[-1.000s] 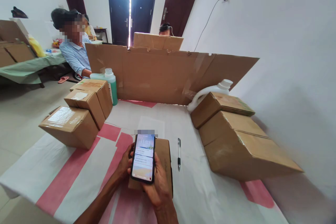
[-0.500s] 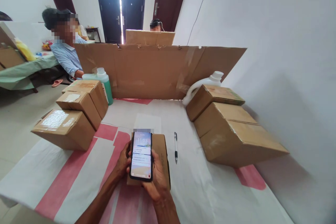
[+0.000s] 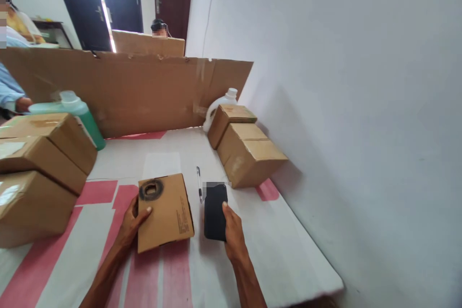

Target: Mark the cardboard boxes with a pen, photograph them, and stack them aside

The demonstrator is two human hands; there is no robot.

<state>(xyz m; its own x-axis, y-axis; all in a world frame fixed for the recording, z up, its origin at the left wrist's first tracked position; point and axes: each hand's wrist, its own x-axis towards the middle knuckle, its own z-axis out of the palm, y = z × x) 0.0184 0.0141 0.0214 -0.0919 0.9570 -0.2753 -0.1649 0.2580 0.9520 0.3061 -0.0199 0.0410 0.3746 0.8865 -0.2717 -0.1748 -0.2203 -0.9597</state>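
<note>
My left hand [image 3: 131,224] grips the left edge of a small cardboard box [image 3: 165,211] that lies on the white and pink table cover [image 3: 277,245], thumb on its top face. A dark ring mark shows on the box's top. My right hand [image 3: 233,231] holds a black phone [image 3: 215,211] just right of the box, its dark side up, low over the table. A pen [image 3: 199,184] lies just beyond the phone.
Three stacked cartons [image 3: 34,168] stand at the left, with a green bottle [image 3: 81,118] behind them. More cartons [image 3: 249,151] and a white jug [image 3: 218,106] sit at the right by the wall. A cardboard screen [image 3: 126,89] closes the back. Another person's head shows behind it.
The phone has moved off the box to the right and now shows a dark face. My left hand has shifted to the box's left edge. The view has swung right.
</note>
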